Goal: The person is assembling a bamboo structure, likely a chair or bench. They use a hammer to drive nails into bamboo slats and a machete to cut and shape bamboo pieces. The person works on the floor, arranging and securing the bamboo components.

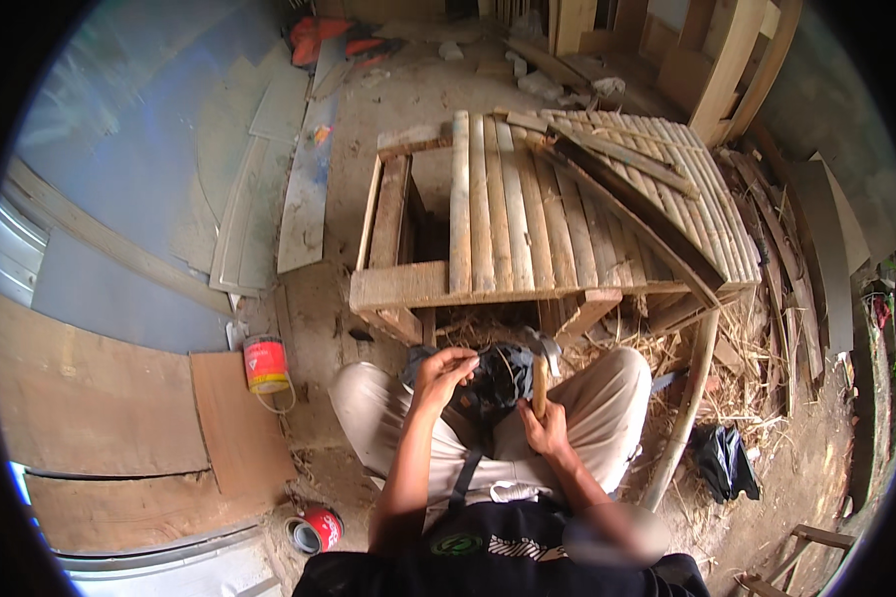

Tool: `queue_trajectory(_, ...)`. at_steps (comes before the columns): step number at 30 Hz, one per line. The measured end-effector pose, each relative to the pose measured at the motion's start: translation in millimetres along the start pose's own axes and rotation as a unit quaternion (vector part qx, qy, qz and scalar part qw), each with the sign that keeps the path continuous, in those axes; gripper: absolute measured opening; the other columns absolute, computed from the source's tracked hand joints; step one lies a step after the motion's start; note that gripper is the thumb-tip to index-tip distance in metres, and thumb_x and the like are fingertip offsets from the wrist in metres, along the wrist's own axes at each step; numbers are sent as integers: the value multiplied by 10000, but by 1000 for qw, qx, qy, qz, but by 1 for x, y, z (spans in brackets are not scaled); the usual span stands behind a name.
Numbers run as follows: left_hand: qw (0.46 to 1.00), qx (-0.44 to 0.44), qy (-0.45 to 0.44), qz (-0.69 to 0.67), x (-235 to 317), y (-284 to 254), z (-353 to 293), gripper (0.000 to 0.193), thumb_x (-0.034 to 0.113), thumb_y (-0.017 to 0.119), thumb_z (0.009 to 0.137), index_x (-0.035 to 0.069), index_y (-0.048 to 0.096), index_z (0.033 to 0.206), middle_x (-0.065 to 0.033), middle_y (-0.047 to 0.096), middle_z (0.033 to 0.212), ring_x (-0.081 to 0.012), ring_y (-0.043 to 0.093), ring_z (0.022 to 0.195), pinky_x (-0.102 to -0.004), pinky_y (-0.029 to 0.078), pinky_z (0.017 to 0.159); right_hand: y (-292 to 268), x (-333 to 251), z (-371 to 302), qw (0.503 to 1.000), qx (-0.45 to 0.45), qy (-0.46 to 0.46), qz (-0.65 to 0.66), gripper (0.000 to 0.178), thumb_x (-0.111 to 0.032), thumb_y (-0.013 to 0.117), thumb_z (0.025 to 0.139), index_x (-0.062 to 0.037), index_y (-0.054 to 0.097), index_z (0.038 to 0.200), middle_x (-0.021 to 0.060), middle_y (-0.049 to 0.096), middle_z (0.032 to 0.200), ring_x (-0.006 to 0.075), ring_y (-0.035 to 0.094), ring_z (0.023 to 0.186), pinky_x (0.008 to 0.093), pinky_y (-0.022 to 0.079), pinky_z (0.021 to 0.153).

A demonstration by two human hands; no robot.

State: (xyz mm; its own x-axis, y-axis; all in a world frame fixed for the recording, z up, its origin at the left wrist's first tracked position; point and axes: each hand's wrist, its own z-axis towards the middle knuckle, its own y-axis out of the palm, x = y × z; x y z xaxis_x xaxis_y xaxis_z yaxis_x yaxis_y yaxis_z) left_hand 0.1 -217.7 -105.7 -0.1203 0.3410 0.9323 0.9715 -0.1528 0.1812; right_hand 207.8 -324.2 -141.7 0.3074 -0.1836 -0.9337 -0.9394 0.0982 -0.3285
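R hand (545, 430) is gripping a claw hammer (540, 380) by its wooden handle, head up, over the lap; L hand (442, 376) is holding thumb & fingertips pinched tog., can't tell if anything's btwn them, nr a blk plastic bag (488, 388). Bamboo-slat counter (513, 214) is standing in front, carrying a dk wooden beam (642, 209) diag. across

The wooden-handled, metal-headed hammer (540, 384) is held near the right knee (622, 380), seemingly head up.
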Motion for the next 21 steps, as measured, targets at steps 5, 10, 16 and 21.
queue_trajectory(5,994,-41,89,-42,53,4,-10,278,43,730,869,-15,671,1134,-63,714,998,-97,646,829,-225,478,690,-6,6,-2,999,15,-25,31,318,-181,633,935,14,552,698,99,484,505,120,456,488,364,409,475)
queue_trajectory(10,986,-88,-2,144,-17,4,47,223,109,738,875,-16,693,1055,-40,711,879,-91,643,769,-233,494,662,1,9,4,998,35,10,41,352,-200,633,943,15,541,681,61,441,501,98,423,498,356,378,459)
queue_trajectory(16,865,-55,-53,496,-170,-7,130,189,278,786,780,95,787,828,-138,740,805,-244,722,760,-367,548,740,4,10,4,998,56,38,2,347,-215,642,947,28,552,716,68,463,530,100,432,529,351,394,486)
queue_trajectory(21,850,-80,-92,513,-234,-1,146,122,245,714,802,175,791,865,-107,750,907,-276,721,890,-393,554,824,5,5,5,996,74,39,9,336,-227,636,957,27,571,748,62,481,544,104,440,541,344,405,505)
